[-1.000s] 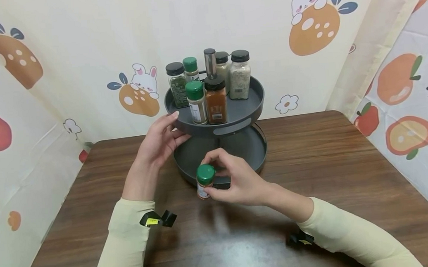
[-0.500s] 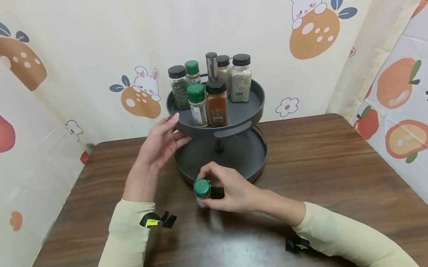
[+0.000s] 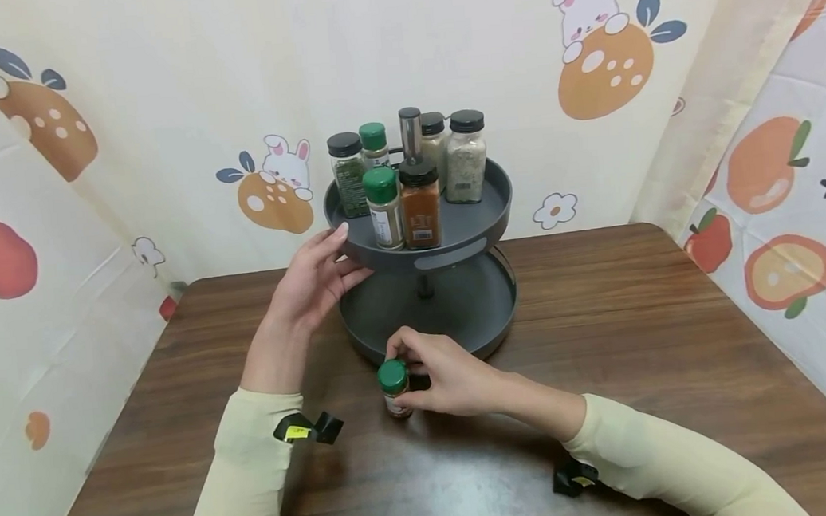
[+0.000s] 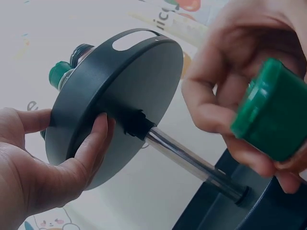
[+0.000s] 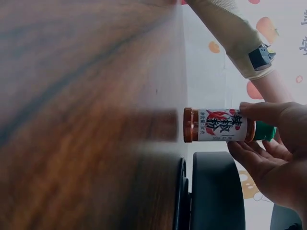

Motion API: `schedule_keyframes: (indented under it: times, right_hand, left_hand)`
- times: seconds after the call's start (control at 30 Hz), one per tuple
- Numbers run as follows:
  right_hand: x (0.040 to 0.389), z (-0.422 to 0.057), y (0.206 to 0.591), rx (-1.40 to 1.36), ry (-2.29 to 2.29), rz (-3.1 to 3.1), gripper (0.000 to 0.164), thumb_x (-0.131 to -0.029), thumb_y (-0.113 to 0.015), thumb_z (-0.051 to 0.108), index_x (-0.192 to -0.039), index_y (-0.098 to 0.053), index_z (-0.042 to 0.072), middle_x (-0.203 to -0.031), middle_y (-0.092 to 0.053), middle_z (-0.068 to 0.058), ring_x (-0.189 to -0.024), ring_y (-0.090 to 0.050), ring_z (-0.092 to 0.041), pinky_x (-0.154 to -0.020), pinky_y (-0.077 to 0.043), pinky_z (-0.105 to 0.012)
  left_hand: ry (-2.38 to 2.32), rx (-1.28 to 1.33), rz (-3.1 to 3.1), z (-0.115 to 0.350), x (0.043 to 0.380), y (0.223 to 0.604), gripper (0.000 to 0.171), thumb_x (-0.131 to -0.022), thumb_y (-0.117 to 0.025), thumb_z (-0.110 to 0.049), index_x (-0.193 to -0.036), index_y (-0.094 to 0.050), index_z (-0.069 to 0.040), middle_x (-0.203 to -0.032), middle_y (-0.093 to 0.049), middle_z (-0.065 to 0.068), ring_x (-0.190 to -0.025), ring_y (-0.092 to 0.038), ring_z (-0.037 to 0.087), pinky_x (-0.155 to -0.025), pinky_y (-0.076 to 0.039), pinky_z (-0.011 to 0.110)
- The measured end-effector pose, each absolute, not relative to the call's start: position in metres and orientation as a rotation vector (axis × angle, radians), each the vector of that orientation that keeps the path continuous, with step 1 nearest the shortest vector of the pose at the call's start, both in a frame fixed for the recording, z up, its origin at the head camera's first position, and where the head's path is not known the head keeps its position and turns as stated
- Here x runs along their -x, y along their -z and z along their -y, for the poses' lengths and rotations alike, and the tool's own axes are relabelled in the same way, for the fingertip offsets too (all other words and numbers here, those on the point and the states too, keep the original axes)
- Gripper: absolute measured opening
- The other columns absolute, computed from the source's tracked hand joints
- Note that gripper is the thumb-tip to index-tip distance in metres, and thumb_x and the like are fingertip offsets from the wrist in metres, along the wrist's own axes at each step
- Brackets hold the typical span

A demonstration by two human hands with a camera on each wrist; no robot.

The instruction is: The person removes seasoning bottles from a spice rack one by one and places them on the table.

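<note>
In the head view my left hand [image 3: 307, 285] holds the left rim of a dark two-tier turntable rack's upper tray [image 3: 473, 215]. The left wrist view has the thumb against the tray's side and the fingers under its underside [image 4: 144, 91]. My right hand [image 3: 453, 373] pinches a small spice jar [image 3: 393, 378] with a green cap, upright in front of the lower tray [image 3: 459, 299]. Its white label and reddish contents appear in the right wrist view, where the jar [image 5: 218, 125] has its base very close to the table; contact is unclear.
Several spice jars stand on the upper tray, among them an orange-brown one [image 3: 421, 209], a green-capped one [image 3: 384, 216] and a pale one [image 3: 465, 162]. A metal post [image 4: 192, 160] joins the tiers. Wooden table [image 3: 626, 315] surrounds the rack; printed curtains [image 3: 384, 44] hang behind.
My right hand has lowered the spice jar toward the table in front of the rack. The left hand stays on the upper tray's rim. The head view has tilted slightly.
</note>
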State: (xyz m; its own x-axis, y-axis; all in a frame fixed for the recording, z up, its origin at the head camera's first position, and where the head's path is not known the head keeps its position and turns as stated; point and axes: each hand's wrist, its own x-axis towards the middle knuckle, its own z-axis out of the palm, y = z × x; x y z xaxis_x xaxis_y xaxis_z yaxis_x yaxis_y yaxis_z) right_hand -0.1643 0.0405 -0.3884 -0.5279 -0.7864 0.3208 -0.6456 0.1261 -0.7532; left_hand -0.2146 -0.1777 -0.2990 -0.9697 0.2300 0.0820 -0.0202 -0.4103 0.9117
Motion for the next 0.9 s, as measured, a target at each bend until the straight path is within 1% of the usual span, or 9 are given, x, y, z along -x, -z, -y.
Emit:
schedule_keyframes:
  times: [0.17, 0.53, 0.63, 0.73, 0.9]
  right_hand:
    - [0.1652, -0.0421, 0.3895, 1.38, 1.347, -2.25, 0.049, -0.079, -0.082, 0.008, -0.112, -0.047, 0.01, -0.108, -0.061, 0.0, -0.105, -0.063, -0.005, -0.089, -0.056, -0.023]
    - [0.1658, -0.0415, 0.3867, 1.346, 1.341, -2.272, 0.049, -0.077, -0.082, 0.005, -0.112, -0.048, 0.011, -0.108, -0.061, -0.001, -0.106, -0.063, -0.007, -0.089, -0.056, -0.024]
    - [0.1645, -0.0405, 0.3853, 1.341, 1.335, -2.285, 0.051, -0.077, -0.083, 0.005, -0.114, -0.048, 0.01, -0.109, -0.061, -0.002, -0.105, -0.063, -0.008, -0.089, -0.056, -0.024]
    - [0.1621, -0.0397, 0.3838, 1.343, 1.31, -2.31, 0.054, -0.076, -0.084, 0.007, -0.118, -0.049, 0.007, -0.111, -0.06, -0.002, -0.104, -0.063, -0.008, -0.089, -0.056, -0.025]
    - [0.1574, -0.0413, 0.3803, 1.389, 1.236, -2.366, 0.061, -0.077, -0.085, 0.018, -0.125, -0.05, 0.006, -0.116, -0.061, -0.001, -0.106, -0.061, -0.005, -0.092, -0.056, -0.03]
  left_hand:
    - [-2.502, -0.292, -1.608, 0.1765, 0.2153, 0.2989, 0.061, -0.101, -0.055, -0.027, -0.147, -0.029, 0.003, -0.12, -0.055, 0.014, -0.105, -0.062, 0.029, -0.084, -0.06, 0.031]
    - [-2.505, -0.297, -1.612, 0.1757, 0.2155, 0.2958, 0.063, -0.1, -0.057, -0.028, -0.148, -0.028, 0.002, -0.12, -0.056, 0.014, -0.107, -0.061, 0.029, -0.084, -0.06, 0.03]
    - [-2.503, -0.295, -1.612, 0.176, 0.2147, 0.295, 0.063, -0.1, -0.057, -0.029, -0.148, -0.028, 0.002, -0.12, -0.056, 0.014, -0.107, -0.061, 0.029, -0.084, -0.06, 0.03]
    - [-2.502, -0.299, -1.612, 0.1764, 0.2141, 0.2949, 0.064, -0.1, -0.057, -0.029, -0.148, -0.028, 0.001, -0.121, -0.055, 0.014, -0.108, -0.061, 0.03, -0.084, -0.059, 0.031]
    - [-2.497, -0.292, -1.603, 0.1772, 0.2126, 0.2966, 0.062, -0.102, -0.054, -0.027, -0.149, -0.026, 0.001, -0.124, -0.053, 0.016, -0.109, -0.06, 0.03, -0.085, -0.059, 0.031]
